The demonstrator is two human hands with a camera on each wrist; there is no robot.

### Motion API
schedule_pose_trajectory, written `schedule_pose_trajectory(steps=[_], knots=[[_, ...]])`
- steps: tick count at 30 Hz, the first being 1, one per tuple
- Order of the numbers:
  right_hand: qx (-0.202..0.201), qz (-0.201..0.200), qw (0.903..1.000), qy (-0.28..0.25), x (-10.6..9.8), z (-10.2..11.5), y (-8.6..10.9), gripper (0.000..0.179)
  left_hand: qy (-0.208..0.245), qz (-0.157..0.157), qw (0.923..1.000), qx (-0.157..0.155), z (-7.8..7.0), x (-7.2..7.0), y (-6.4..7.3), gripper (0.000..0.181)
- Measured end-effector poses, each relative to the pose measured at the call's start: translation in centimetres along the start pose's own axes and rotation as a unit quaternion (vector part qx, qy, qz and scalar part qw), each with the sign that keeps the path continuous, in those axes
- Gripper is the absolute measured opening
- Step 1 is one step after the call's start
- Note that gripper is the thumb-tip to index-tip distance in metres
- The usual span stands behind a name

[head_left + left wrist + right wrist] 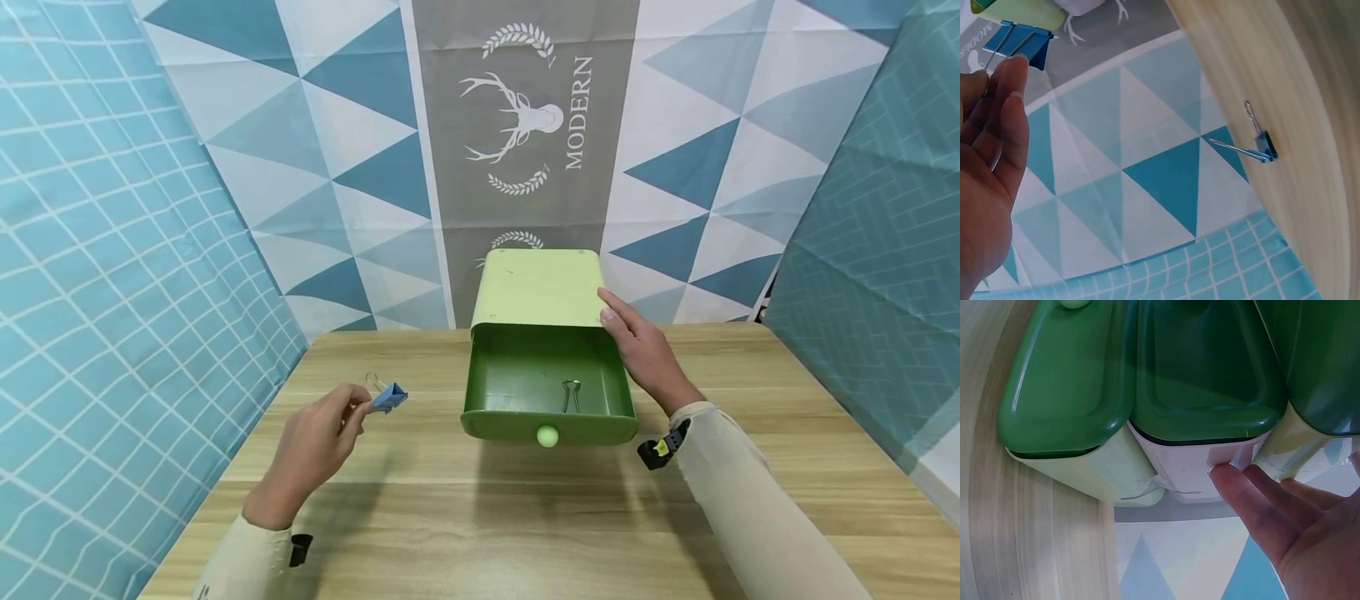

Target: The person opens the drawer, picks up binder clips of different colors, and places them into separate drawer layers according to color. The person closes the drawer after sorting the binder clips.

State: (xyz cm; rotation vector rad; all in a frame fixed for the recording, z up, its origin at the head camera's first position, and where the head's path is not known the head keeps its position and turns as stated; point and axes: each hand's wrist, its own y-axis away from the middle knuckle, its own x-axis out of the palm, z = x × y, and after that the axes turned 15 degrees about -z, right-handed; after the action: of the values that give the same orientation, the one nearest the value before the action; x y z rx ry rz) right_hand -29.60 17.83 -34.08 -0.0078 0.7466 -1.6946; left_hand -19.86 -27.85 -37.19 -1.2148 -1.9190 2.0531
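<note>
My left hand [318, 442] pinches a blue binder clip [390, 397] by its wire handles, left of the drawer box and above the table. In the left wrist view, the clip [1021, 40] points away from my fingertips. My right hand [648, 354] rests its fingers against the right side of the drawer box [540, 287], near its light green top. The box's green top drawer [517, 427] is pulled out, with a round light green knob [547, 436]. Inside it lies a clip with wire handles [572, 394]. Fingertips [1225, 472] touch the casing in the right wrist view.
Another blue binder clip [1265, 147] lies on the wooden table [420, 533]. Below the pulled-out drawer, the right wrist view shows a pink-cased drawer [1210, 375] and a light green-cased one [1072, 381]. Patterned cloth [360, 167] hangs behind the table, with more along both sides.
</note>
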Motion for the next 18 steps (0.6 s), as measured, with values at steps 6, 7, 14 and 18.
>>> schedule_pose_trajectory(steps=[6,7,14,18], knots=[[-0.005,0.001,1.0,-0.001,-0.1,0.1,0.0,0.056,0.017,-0.02,0.9995,0.018,-0.8,0.0,-0.9,0.023],[-0.005,0.001,1.0,-0.004,-0.1,0.1,0.0,0.056,0.02,-0.025,0.9992,0.022,-1.0,0.0,-1.1,0.024],[-0.006,0.003,1.0,-0.005,-0.1,0.1,-0.1,0.055,0.047,-0.057,0.9968,0.03,-2.1,-0.3,-2.8,0.027],[-0.006,0.004,1.0,-0.007,-0.1,-0.1,-0.2,0.056,0.07,-0.064,0.9951,0.029,-2.9,-0.2,-3.5,0.028]])
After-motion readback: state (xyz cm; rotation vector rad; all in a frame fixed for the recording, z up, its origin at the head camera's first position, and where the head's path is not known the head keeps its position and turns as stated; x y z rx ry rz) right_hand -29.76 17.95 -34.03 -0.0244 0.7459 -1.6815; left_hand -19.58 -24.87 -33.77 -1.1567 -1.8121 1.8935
